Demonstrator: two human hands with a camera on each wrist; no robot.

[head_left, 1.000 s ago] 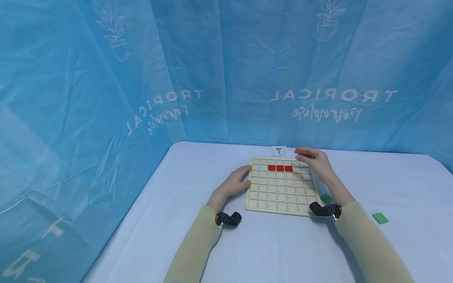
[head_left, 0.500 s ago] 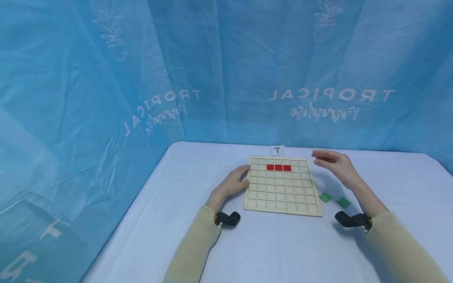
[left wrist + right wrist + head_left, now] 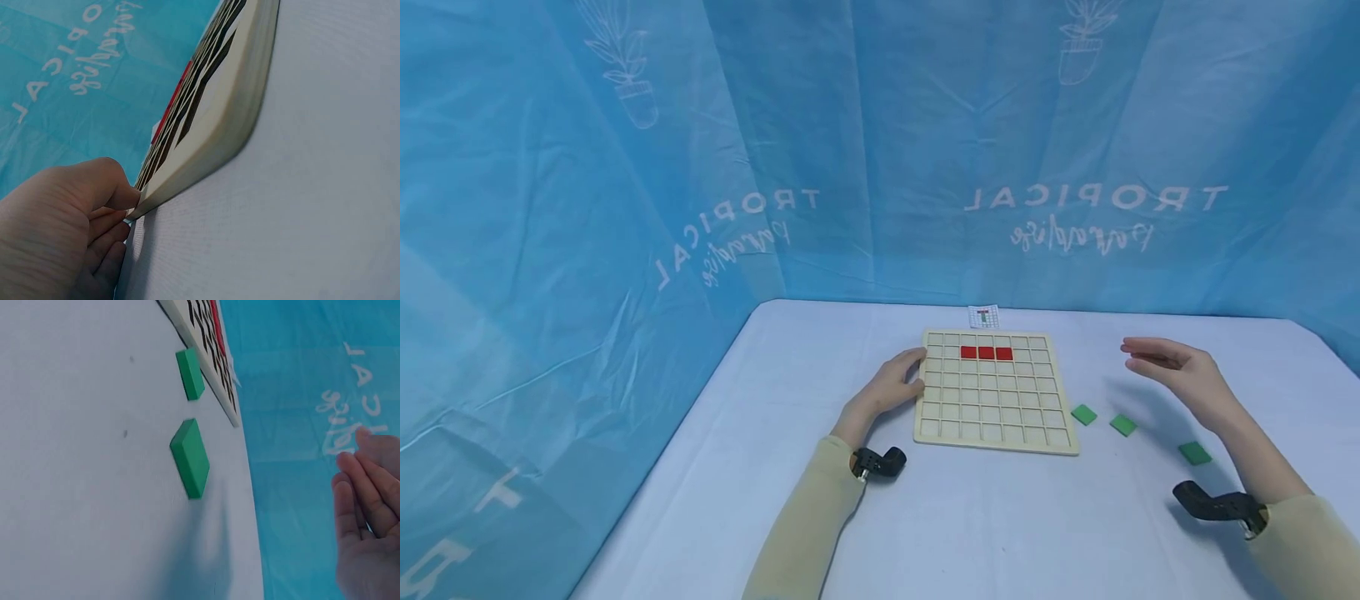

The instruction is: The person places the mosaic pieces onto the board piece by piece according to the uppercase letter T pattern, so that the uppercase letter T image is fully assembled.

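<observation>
Left hand (image 3: pixel 886 387) gripping the pale grid board (image 3: pixel 990 392), right hand (image 3: pixel 1197 379) raised, fingers together, three green tiles (image 3: pixel 1123 425) in head view, right wrist view showing two.

Your left hand (image 3: pixel 65 222) touching the edge of a pale gridded board (image 3: pixel 215 134), red strip (image 3: pixel 172 102) atop, white surface (image 3: pixel 306 187), lettered blue cloth (image 3: pixel 119 119)

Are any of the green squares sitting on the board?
No, the three green squares lie on the white table, to the right of the board, and only red squares sit on it.
</observation>
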